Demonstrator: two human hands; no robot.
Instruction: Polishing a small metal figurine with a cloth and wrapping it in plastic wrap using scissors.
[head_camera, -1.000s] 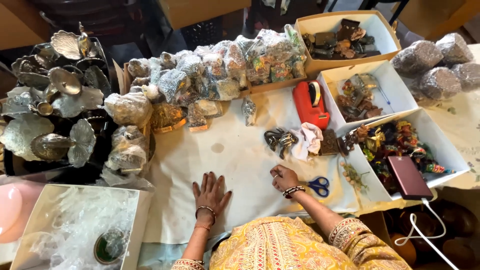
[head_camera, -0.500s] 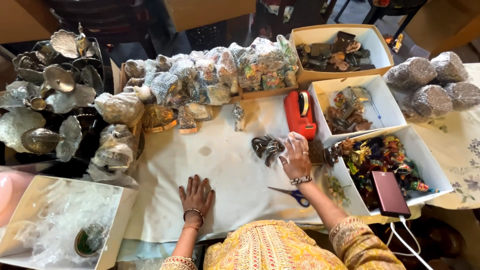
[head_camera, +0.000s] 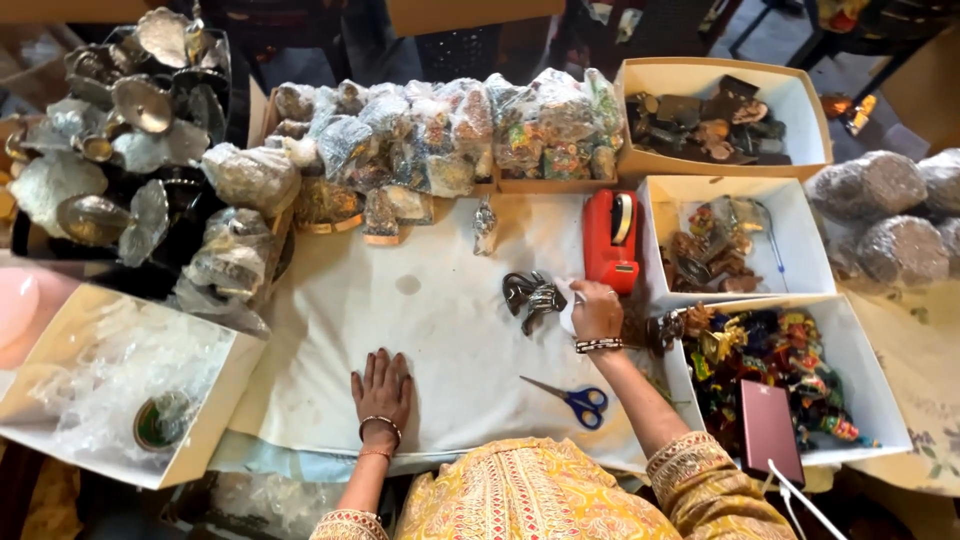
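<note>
The dark metal figurine (head_camera: 532, 297), mid-counter just left of the red tape dispenser (head_camera: 611, 240), looks heavy, rigid and smooth, best gripped around its body; the right hand (head_camera: 597, 310) clutches white wrapping (head_camera: 566, 303) beside it, the left hand (head_camera: 381, 387) lies flat, released.

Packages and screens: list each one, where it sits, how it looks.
Clear plastic-wrapped bundles: row along the far edge, multicoloured contents.
Foil-grey wrapped balls: far right, rounded.
Open white boxes: right side, holding figurines.
Maroon flat device: near right box, white cable attached, no lit screen visible.
</note>
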